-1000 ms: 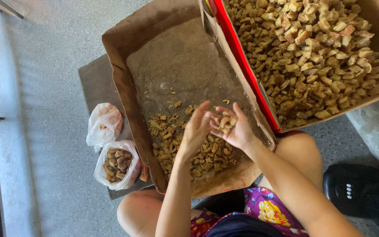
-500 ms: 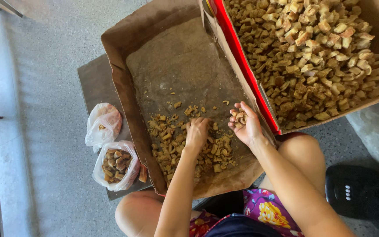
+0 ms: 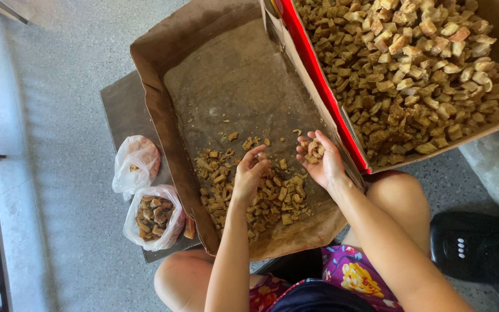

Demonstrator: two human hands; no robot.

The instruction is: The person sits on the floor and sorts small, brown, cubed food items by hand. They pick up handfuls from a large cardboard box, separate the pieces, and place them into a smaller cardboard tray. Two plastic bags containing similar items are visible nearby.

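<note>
Chunks lie cupped in right hand.

Matt brown cardboard box, creased walls, floor dusty and stained. Dry, rough, crumbly-looking tan chunks heaped at its near edge, a few cupped in the bare right hand. Second cardboard box with a glossy red lining along its rim. Thin crinkly glossy plastic bags at the left edge. Speckled floor, smooth, stone-like. Black matt plastic thing at right.
</note>
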